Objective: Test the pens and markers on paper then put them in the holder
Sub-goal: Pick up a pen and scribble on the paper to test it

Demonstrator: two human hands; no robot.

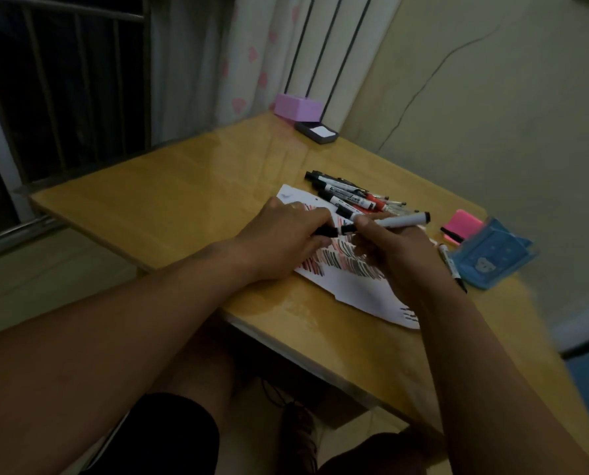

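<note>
Tabletop [190, 207] of glossy yellow wood-look laminate fills the middle of the view, its edges straight and its surface reflective. On it lies a white paper sheet [354, 289], flat, covered in rows of short red and black strokes. Above the sheet both hands meet. The left hand [286, 234] has its fingers curled round a short black cap [325, 230]. The right hand [389, 248] grasps a marker [402, 220], a smooth white cylinder with black ends, pointing towards 9 o'clock at the cap; whether the 2 parts touch cannot be told. At 3 o'clock from the hands sits a soft blue pouch [491, 255], with a pink sticky pad [462, 222] touching its 10 o'clock side. At 1 o'clock is a loose pile of markers [347, 197], partly on the paper. At 12 o'clock, at the far corner, stands a pink rectangular box [296, 106] beside a dark flat tray [317, 132]. A slim single pen [452, 265] lies against the pouch.
</note>
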